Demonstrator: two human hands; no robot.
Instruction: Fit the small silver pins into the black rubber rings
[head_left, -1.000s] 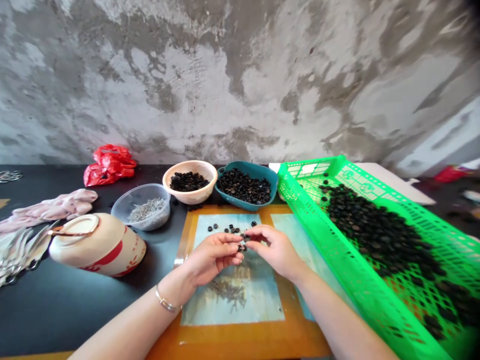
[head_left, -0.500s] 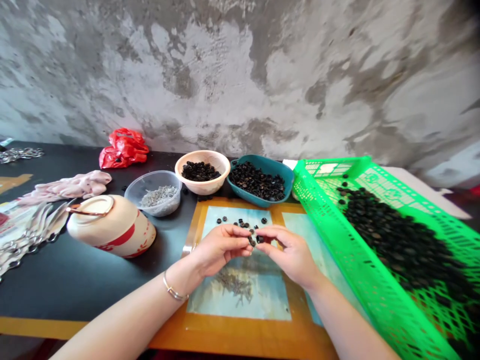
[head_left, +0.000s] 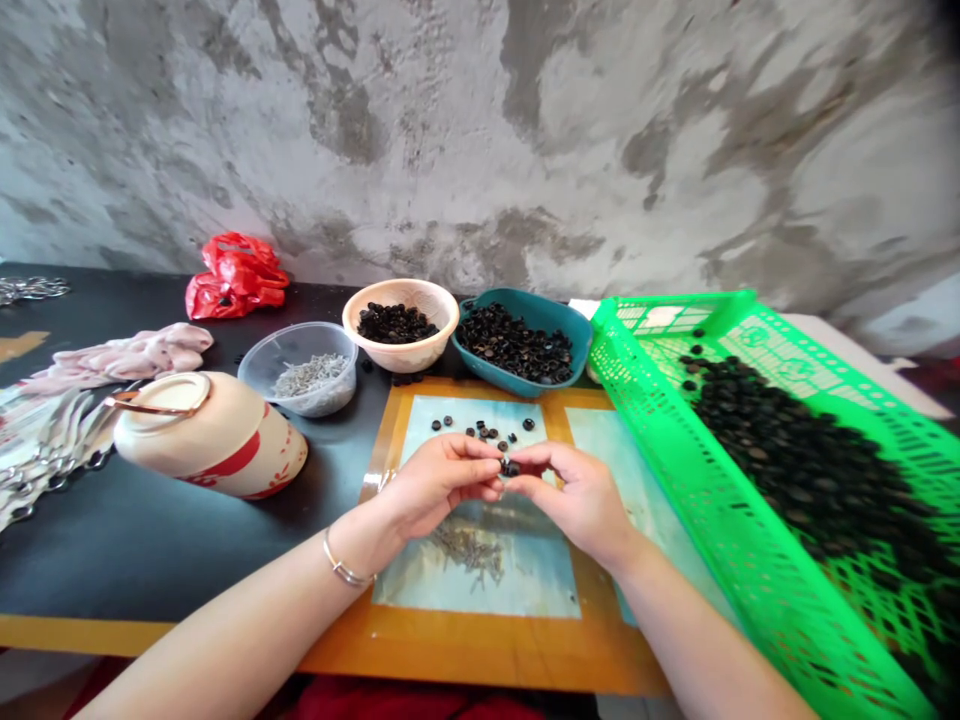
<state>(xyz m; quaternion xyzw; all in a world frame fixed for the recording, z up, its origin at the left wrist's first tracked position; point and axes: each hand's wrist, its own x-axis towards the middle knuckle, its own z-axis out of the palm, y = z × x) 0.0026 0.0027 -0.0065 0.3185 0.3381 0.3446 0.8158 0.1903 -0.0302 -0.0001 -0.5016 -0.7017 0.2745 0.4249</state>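
Observation:
My left hand point(head_left: 439, 485) and my right hand point(head_left: 574, 495) meet fingertip to fingertip over a blue and orange mat point(head_left: 525, 590). Both pinch one small black round piece point(head_left: 511, 467) between them. Several more loose black pieces point(head_left: 484, 432) lie on the mat just beyond my fingers. A small pile of thin grey metal pins point(head_left: 469, 548) lies on the mat under my wrists. A thin bangle sits on my left wrist.
Behind the mat stand a peach bowl point(head_left: 401, 352) and a teal bowl point(head_left: 517, 375) of black pieces, and a clear tub point(head_left: 304, 395) of pins. A green crate point(head_left: 675, 480) full of black pieces fills the right. A cream and red pot point(head_left: 217, 450), pink cloth and a red bag lie left.
My hands have stayed pinched together over the mat, with the fingertips drawing closer on the black piece. The camera has shifted, so the scene sits slightly differently in view.

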